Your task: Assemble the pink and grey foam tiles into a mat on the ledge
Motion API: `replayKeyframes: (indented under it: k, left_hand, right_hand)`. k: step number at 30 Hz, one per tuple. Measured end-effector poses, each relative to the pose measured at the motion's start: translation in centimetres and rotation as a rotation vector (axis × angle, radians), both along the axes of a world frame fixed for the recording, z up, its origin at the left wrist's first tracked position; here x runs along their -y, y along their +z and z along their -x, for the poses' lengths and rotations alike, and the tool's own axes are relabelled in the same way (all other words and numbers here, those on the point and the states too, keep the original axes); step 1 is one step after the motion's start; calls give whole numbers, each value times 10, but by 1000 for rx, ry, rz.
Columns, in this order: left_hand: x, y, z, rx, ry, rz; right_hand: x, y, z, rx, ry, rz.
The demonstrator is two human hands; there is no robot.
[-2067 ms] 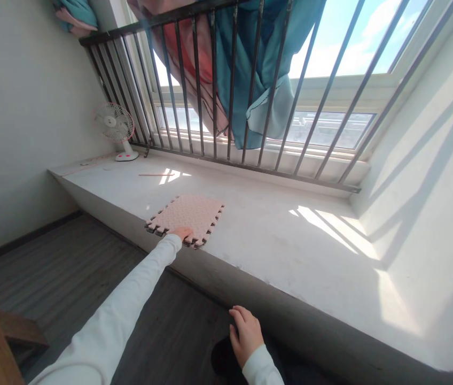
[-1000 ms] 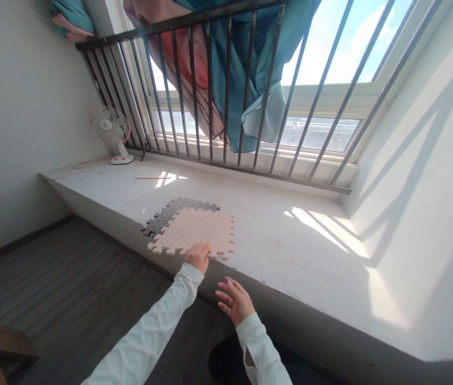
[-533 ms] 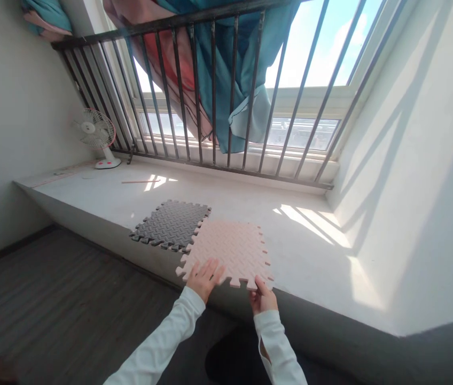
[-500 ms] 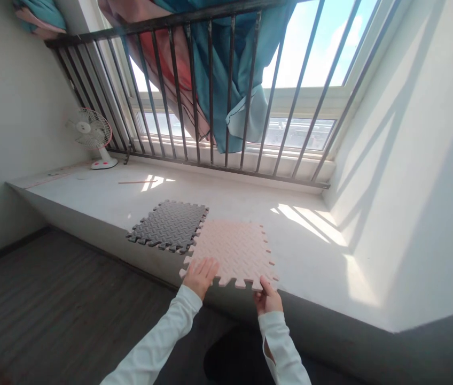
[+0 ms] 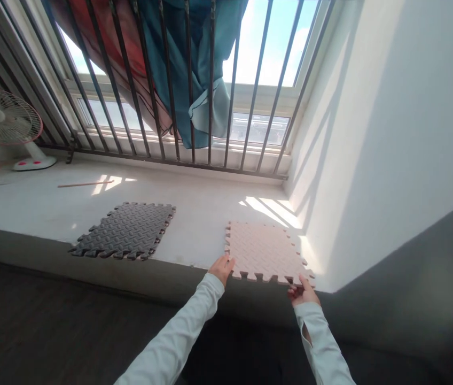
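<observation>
A pink foam mat tile (image 5: 266,250) with jigsaw edges is at the right part of the white ledge, its front edge near the ledge's front. My left hand (image 5: 222,268) grips the tile's front left corner, fingers on top. At the front right corner my right hand (image 5: 304,291) holds the tile, thumb above and fingers below. A dark grey foam mat tile (image 5: 127,230) lies flat on the ledge to the left, apart from the pink one.
The white ledge (image 5: 194,214) runs below a dark metal railing (image 5: 210,167) with curtains (image 5: 194,69) behind it. A small fan (image 5: 34,158) stands at the left, near a thin stick (image 5: 86,184). A white wall (image 5: 390,133) bounds the right side.
Both hands have moved right with the pink tile, which has come away from beside the grey tile. The view has turned right. The grey tile remains on the ledge.
</observation>
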State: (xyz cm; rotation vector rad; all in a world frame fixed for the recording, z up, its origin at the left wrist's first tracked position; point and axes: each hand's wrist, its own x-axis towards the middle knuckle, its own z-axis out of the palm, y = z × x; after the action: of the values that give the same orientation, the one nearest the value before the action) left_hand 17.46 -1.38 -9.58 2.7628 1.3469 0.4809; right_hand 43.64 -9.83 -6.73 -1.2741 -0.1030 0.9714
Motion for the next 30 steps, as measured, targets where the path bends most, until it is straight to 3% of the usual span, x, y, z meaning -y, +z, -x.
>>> replayKeyframes:
  k: [5, 9, 13, 16, 20, 26, 30]
  left_hand:
    - [-12, 8, -41, -79, -52, 247]
    - [-20, 11, -61, -79, -10, 276]
    - [-20, 8, -72, -98, -56, 284]
    - [-19, 5, -78, -112, -86, 257]
    - [-21, -1, -83, -146, -106, 247]
    - [-26, -4, -77, -169, -182, 252]
    - [-25, -3, -74, -141, -203, 261]
  right_hand:
    - [13, 2, -24, -82, 4, 157]
    - [27, -3, -25, -67, -5, 189]
    - [43, -6, -18, -3, -32, 172]
    - [52, -3, -13, 244, -77, 188]
    - [55, 3, -12, 651, -97, 329]
    - [45, -11, -26, 802, -4, 213]
    - [40, -17, -33, 1235, 78, 320]
